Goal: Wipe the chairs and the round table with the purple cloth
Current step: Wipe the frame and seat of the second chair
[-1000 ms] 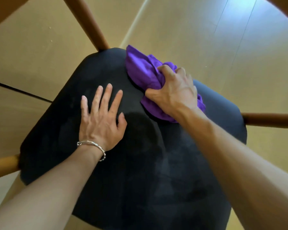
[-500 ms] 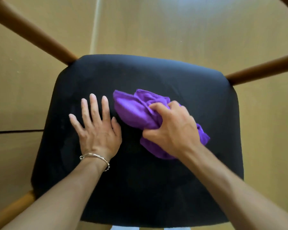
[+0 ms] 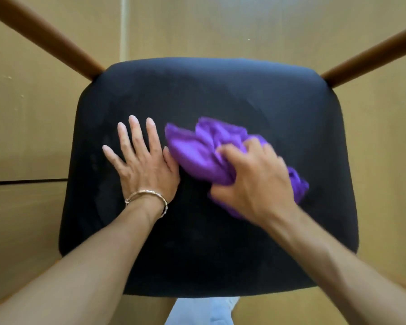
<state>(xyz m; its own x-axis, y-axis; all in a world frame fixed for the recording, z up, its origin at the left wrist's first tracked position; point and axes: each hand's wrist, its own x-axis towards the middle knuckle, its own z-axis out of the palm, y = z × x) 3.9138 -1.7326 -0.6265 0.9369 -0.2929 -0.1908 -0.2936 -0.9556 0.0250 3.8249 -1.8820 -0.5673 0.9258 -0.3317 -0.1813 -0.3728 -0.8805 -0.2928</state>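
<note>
"Purple is what I lock onto first from my desk: the crumpled purple cloth (image 3: 197,156) lies on the black padded chair seat (image 3: 220,90), a little right of its middle."

"Who has it?"

"The right hand (image 3: 256,181). Its fingers are curled over the bunch and grip it against the seat. That hand is smeared by motion blur on my feed, so I can't say how the fingertips sit."

"And the other?"

"The left hand (image 3: 143,165) lies flat on the seat, palm down, fingers straight and spread, holding nothing. A thin silver-coloured bracelet (image 3: 148,195) circles its wrist."

"Which way does the cloth run?"

"Its long axis is a diagonal. The loose, wider end points to the far left and reaches the left thumb, touching it or just beside it. The narrower end sticks out past the right hand toward the near right."

"Anything changed?"

"A second ago the cloth was up at the far edge of the seat, next to one of the brown round wooden rails (image 3: 45,36). Half a second ago it had come in toward the middle. Now it sits in much the same spot, closer to the left thumb. The left hand has stayed flat throughout."

"Surroundings?"

"Smooth tan floor (image 3: 220,24) with a dark line (image 3: 26,181) at the left, and pale blue fabric (image 3: 202,310) showing below the seat's near edge."
</note>
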